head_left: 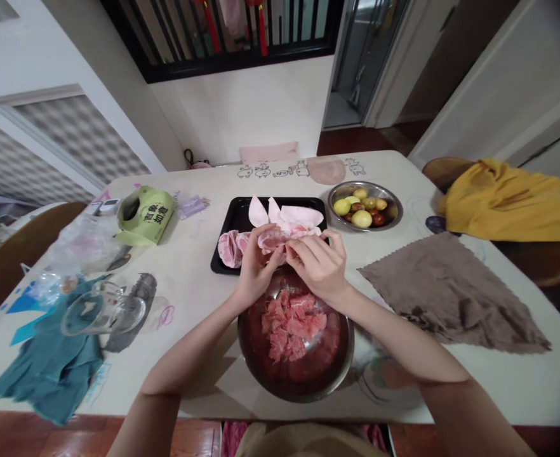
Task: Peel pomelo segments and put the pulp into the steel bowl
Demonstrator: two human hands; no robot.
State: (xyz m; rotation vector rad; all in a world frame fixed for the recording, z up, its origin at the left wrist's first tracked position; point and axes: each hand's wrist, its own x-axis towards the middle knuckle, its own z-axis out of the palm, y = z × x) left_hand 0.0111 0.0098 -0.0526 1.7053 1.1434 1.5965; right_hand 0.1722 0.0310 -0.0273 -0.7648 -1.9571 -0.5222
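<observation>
Between my two hands is a pinkish pomelo segment point(273, 239), held above the near edge of a black tray point(219, 254). My left hand point(257, 265) grips it from the left, thumb and fingers closed. The fingers of my right hand point(320, 261) pinch at its right side. Pale pink peel pieces point(299, 214) and more pomelo segments point(231, 249) lie on the tray, partly hidden by my hands. Just below my hands stands a steel bowl point(296, 387) with loose red pomelo flesh point(292, 324) in it.
Behind right, a smaller steel bowl point(397, 219) holds several yellow and brown fruits. A brown cloth point(456, 292) lies at right; a yellow cloth point(508, 200) drapes a chair. To the left are a green bag point(149, 216), a glass pitcher point(106, 308) and a teal cloth point(51, 371).
</observation>
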